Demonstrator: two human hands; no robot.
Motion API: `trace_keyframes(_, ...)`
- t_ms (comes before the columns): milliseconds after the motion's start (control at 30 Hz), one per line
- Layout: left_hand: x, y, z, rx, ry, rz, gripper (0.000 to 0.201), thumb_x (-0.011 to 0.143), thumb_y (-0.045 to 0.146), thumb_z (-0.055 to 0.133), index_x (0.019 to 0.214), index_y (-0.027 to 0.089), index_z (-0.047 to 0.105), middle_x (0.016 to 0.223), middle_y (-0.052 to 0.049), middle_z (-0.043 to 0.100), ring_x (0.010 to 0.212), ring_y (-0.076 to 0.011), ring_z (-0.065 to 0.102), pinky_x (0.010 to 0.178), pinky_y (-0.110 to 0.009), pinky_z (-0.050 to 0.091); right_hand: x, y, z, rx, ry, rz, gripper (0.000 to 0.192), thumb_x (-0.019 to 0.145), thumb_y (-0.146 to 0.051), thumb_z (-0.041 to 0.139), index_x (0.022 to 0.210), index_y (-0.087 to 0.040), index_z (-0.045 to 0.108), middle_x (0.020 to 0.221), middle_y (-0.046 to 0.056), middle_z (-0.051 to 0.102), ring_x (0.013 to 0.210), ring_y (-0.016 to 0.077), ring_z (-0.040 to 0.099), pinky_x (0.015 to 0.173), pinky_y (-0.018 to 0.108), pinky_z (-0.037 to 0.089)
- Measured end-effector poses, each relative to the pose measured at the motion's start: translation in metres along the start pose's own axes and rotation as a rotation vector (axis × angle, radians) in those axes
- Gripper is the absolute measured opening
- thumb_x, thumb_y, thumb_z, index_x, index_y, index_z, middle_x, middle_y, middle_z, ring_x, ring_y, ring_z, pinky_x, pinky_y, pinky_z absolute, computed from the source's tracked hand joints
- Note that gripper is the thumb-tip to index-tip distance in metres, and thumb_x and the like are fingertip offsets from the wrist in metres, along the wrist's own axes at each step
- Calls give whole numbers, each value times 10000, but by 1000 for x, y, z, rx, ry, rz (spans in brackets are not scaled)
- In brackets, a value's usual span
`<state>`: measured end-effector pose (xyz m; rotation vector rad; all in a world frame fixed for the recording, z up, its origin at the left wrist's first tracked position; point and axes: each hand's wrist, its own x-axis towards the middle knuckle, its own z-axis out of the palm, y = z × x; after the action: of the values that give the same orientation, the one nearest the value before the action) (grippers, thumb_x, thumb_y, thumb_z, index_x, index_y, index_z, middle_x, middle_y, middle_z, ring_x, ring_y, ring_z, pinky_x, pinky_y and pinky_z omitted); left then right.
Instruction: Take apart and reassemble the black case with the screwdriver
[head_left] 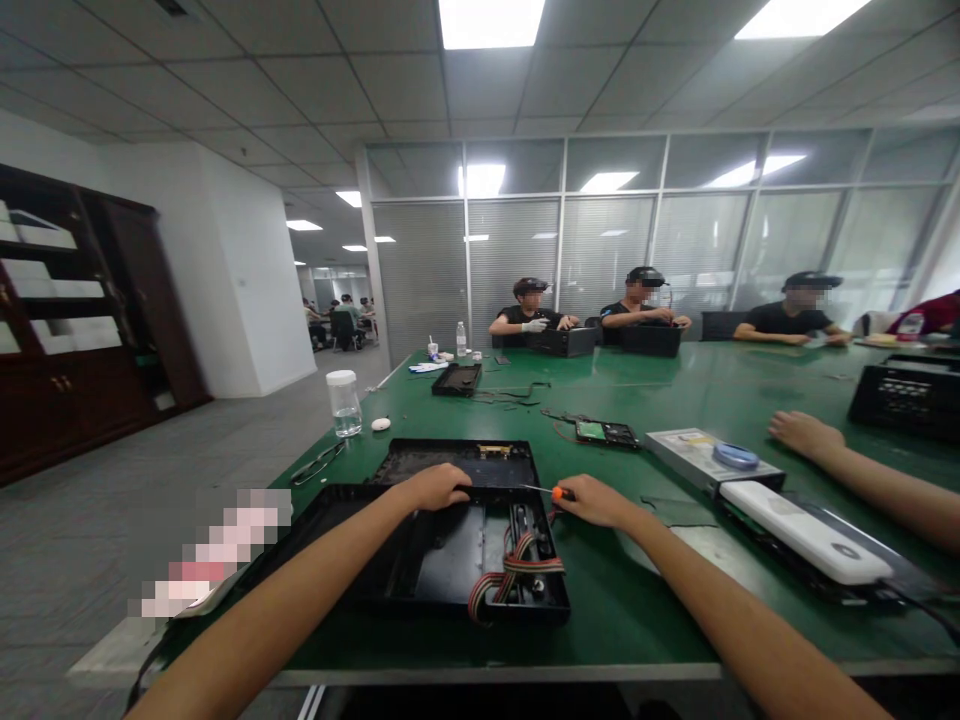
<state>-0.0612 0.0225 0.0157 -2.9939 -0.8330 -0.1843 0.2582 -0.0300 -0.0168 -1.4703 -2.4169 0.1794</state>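
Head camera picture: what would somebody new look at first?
First, the open black device case at the green table's near edge, with red-striped ribbon cable spilling inside. The left hand rests on its far rim; the right hand holds an orange-handled screwdriver. Right of them lies a white oblong device.

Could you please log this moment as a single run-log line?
left hand: resting on black case | right hand: holding orange-handled screwdriver, tip over case | ribbon cable: inside case | surface: green table
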Motion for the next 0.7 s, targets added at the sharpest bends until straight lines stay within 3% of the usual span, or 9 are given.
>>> trace_keyframes(100, -10, 2, -8, -16, 16, -11, 293, 783, 263, 566, 1062, 179, 538, 935, -48, 598, 871, -169, 546, 790, -255, 402, -1, 1, 1, -5, 9, 20, 208, 794, -353, 481, 781, -182, 598, 733, 39, 620, 642, 148, 533, 590, 231, 350)
trace_keyframes(200, -16, 8, -12, 15, 134, 47, 500, 728, 241, 630, 1192, 192, 448, 1068, -68, 520, 955, -175, 495, 837, -266, 380, 1, 1, 3, 31, 27, 26, 218, 798, -364, 470, 836, -182, 585, 754, 33, 618, 648, 143, 534, 591, 227, 354)
trace_keyframes(267, -17, 13, -12, 64, 175, 123, 418, 732, 254, 629, 1130, 206, 513, 1091, -68, 478, 977, -176, 462, 857, -270, 361, 3, 1, 4, 50, 25, 26, 241, 806, -378, 455, 822, -176, 586, 757, 35, 617, 646, 141, 530, 594, 229, 357)
trace_keyframes(367, -15, 17, -8, 139, 166, 183, 142, 800, 273, 550, 892, 198, 628, 995, -55, 482, 913, -159, 457, 821, -258, 365, 4, 2, 4, 62, 14, 31, 272, 808, -398, 450, 786, -169, 594, 744, 38, 616, 642, 143, 524, 598, 236, 358)
trace_keyframes(433, -13, 18, -3, 191, 160, 207, 149, 830, 253, 503, 815, 190, 637, 956, -53, 482, 885, -153, 452, 798, -255, 367, 4, 2, 3, 69, 14, 37, 285, 801, -412, 458, 771, -167, 601, 732, 38, 613, 639, 145, 520, 598, 240, 358)
trace_keyframes(700, -10, 23, 6, 346, 164, 284, 159, 859, 160, 428, 893, 146, 582, 953, -84, 510, 902, -182, 451, 794, -301, 369, 3, 3, 1, 87, 18, 24, 317, 804, -432, 451, 763, -166, 620, 702, 34, 614, 619, 143, 516, 584, 237, 351)
